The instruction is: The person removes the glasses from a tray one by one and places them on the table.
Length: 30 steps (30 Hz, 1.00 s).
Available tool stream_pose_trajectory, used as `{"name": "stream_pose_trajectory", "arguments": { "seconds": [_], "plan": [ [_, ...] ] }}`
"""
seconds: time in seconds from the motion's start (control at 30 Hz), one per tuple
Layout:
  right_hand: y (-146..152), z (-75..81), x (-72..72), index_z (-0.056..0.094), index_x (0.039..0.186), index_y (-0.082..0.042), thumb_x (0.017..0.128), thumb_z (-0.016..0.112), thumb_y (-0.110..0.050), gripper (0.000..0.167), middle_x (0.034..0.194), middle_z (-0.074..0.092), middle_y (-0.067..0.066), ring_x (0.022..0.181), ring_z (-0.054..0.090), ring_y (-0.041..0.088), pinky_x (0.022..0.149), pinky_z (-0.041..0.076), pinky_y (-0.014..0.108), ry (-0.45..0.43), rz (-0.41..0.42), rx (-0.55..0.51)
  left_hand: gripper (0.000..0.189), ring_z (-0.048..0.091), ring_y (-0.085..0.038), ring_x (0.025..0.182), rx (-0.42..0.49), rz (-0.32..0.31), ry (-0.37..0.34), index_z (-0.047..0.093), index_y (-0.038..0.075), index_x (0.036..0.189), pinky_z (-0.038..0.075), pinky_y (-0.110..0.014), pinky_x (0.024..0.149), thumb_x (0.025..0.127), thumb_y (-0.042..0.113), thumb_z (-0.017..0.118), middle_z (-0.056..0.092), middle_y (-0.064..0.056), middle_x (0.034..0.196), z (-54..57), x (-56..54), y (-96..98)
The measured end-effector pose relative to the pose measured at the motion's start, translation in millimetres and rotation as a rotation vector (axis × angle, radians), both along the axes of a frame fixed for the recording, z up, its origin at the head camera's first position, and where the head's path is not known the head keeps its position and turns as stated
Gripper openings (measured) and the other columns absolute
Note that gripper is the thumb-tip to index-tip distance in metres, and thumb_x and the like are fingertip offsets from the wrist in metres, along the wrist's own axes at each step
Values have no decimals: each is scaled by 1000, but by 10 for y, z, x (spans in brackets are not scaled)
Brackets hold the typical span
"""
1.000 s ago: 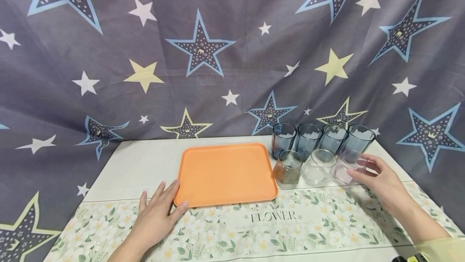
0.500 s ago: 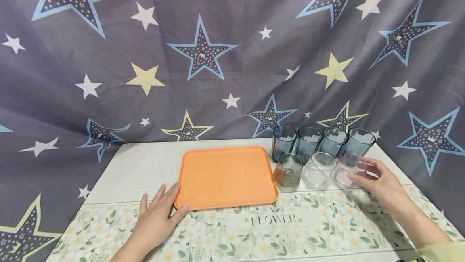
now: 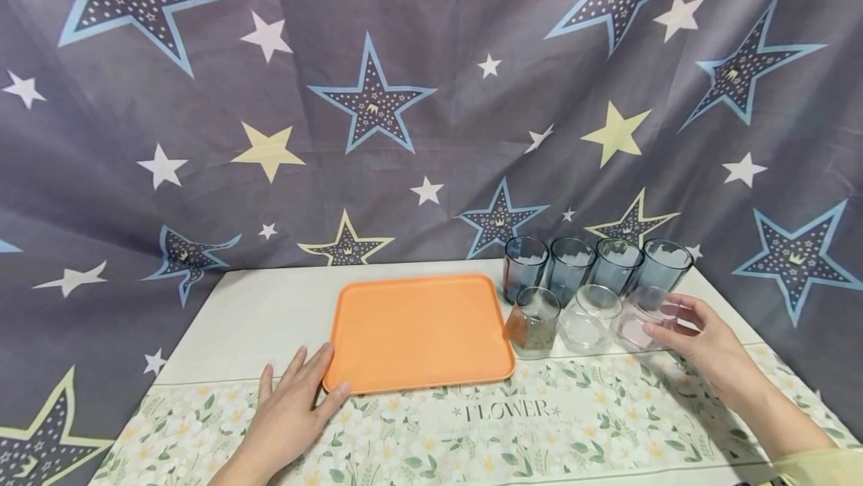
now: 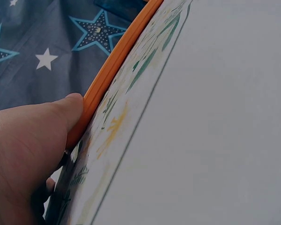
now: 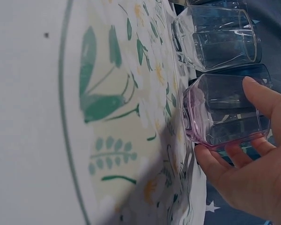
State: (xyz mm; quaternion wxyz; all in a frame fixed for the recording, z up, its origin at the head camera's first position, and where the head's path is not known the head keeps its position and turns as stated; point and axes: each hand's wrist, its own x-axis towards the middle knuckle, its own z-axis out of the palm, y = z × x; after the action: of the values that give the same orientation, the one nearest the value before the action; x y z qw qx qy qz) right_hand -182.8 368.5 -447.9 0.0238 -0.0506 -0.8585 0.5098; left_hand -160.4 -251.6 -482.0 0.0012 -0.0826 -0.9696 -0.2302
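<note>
My right hand [image 3: 716, 355] holds a clear drinking glass with a pinkish base [image 3: 637, 325], thumb on one side and fingers on the other. In the right wrist view this pink-tinted glass [image 5: 220, 110] stands upright at table level, its fingers curling round its far side. At the front left corner of an orange tray [image 3: 421, 332] rests my left hand [image 3: 286, 415], its fingers fairly straight along the left edge. The left wrist view shows the thumb [image 4: 72, 105] against the tray's rim [image 4: 110, 75]. Nothing lies on the tray.
Left of the held glass stand a clear glass [image 3: 585, 330] and a greyish glass [image 3: 537, 330], which is close against the tray's right edge. Behind them runs a row of several blue glasses [image 3: 524, 265]. A star-patterned curtain [image 3: 431, 149] hangs along the table's back edge.
The head view has shifted slightly, so the scene sits a little lower. Both hands, the tray and the glasses keep their places.
</note>
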Motion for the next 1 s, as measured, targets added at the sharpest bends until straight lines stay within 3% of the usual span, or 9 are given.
{"name": "stream_pose_trajectory", "arguments": {
  "seconds": [0.13,0.37,0.5,0.57,0.63,0.67,0.73,0.83,1.0],
  "plan": [
    [16,11,-6,18,171,7,108,76,-38,97,164,38,34,143,46,48,84,51,10,-9,2,11,94,19,-47,166,-3,-1,13,36,10,173,-9,-81,122,107,75,52,41,-15,174,-1,-16,7],
    [-3,45,22,13,172,9,109,75,-32,97,166,32,41,149,37,60,82,46,5,13,-13,40,92,22,-49,165,-2,-17,30,38,8,172,-7,-82,121,108,72,55,43,-17,172,1,-62,-7],
    [-63,136,67,15,173,7,106,80,-33,102,166,33,42,149,37,62,82,43,2,96,-44,128,90,24,-50,164,8,-25,36,41,6,171,-6,-83,121,108,69,57,42,-18,173,19,-67,-30],
    [-127,226,88,18,173,6,105,81,-34,101,167,33,42,149,36,63,103,49,14,159,-48,193,88,25,-50,163,12,-32,50,43,4,170,-5,-84,121,109,66,59,42,-19,173,54,-69,-38],
    [-216,319,102,22,173,6,105,81,-32,97,167,33,42,149,35,64,121,45,40,239,-38,261,85,26,-51,163,5,-47,82,45,4,168,-3,-85,120,109,63,61,42,-19,172,102,-73,-39],
    [-272,362,103,24,172,6,106,81,-30,95,167,33,42,149,34,64,124,39,56,285,-29,293,83,27,-50,163,-3,-54,102,46,4,168,-2,-85,121,110,61,62,43,-18,172,129,-78,-39],
    [-399,440,110,27,172,5,105,81,-27,91,165,33,43,148,34,66,114,30,82,363,-8,363,80,28,-49,163,-17,-73,140,47,5,168,-2,-84,122,110,57,64,43,-16,172,180,-87,-23],
    [-627,510,105,30,172,1,105,80,-28,89,167,33,41,148,33,67,110,29,88,432,22,458,76,29,-46,163,-47,-104,193,47,7,168,-4,-81,124,111,53,66,44,-13,173,245,-108,21],
    [-1033,538,84,34,172,-4,103,82,-37,91,171,33,34,154,31,61,114,27,86,490,83,543,77,30,-42,164,-99,-142,251,45,9,170,-6,-77,126,108,48,72,45,-11,172,344,-139,157]
  ]
}}
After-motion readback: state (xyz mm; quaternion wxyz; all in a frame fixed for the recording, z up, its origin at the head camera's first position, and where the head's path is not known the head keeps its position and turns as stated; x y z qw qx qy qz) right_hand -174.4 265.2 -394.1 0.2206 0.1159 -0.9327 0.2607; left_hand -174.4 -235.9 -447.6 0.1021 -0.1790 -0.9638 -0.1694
